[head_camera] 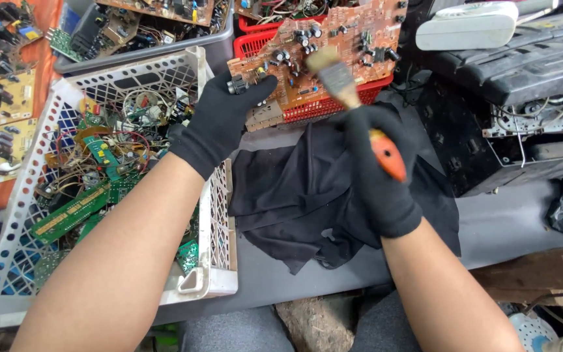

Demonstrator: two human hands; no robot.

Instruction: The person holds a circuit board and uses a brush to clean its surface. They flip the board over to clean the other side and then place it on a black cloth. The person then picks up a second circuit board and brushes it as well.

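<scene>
Partly hidden, left hand [219, 124] fingers gripping circuit board [333, 49] edge, right hand [376, 169] fingers closed round paintbrush [350, 98], handle mostly covered.

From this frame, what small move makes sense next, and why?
Probably sweep the paintbrush across the brown circuit board. The gloved left hand grips the board's lower left corner, steadying it, and the gloved right hand holds the brush's orange handle with the bristles already against the component side.
</scene>
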